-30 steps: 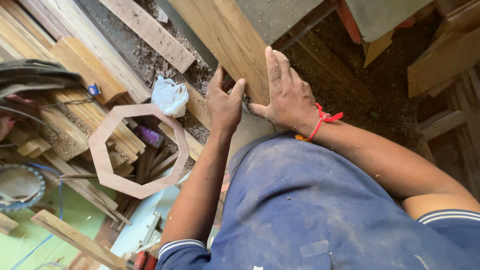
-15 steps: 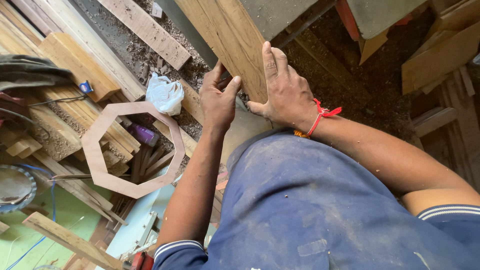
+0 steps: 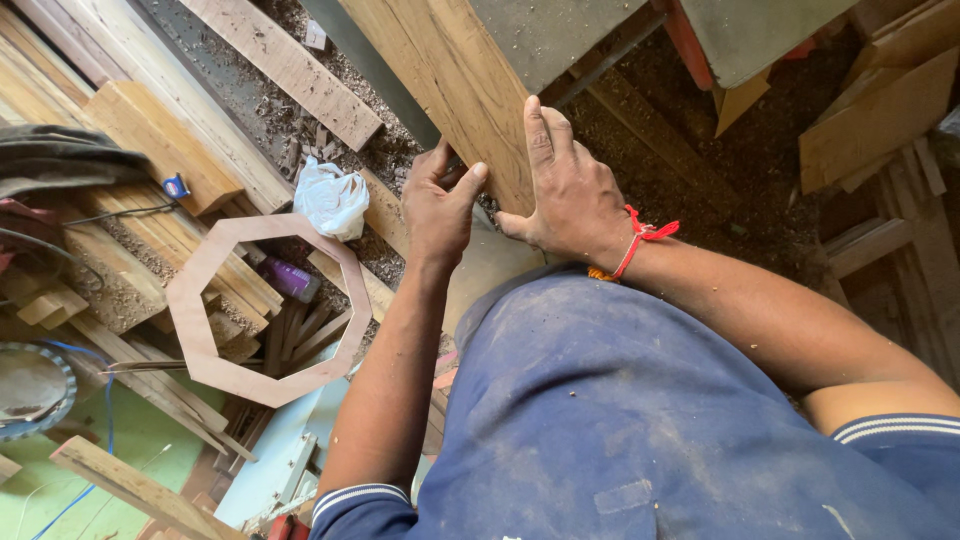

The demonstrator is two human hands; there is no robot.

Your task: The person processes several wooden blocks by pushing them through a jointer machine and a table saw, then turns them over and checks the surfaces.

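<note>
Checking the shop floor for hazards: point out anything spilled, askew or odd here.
Sawdust and shavings litter the ground among loose planks. A crumpled white bag lies in the debris. An octagonal wooden frame sits askew on stacked offcuts. Both hands, left hand and right hand, press on the plank.

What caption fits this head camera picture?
Both hands, left hand and right hand, press a wooden plank beside an octagonal frame.

I see my right hand [image 3: 570, 190] lying flat on the near end of a wooden plank [image 3: 450, 85], fingers extended along its edge; my left hand [image 3: 438, 205] curls at the plank's near corner, thumb and fingertips pinched there; an octagonal wooden frame [image 3: 265, 305] rests on stacked timber [image 3: 130, 240] at left, a white crumpled bag [image 3: 332, 198] beside it.
</note>
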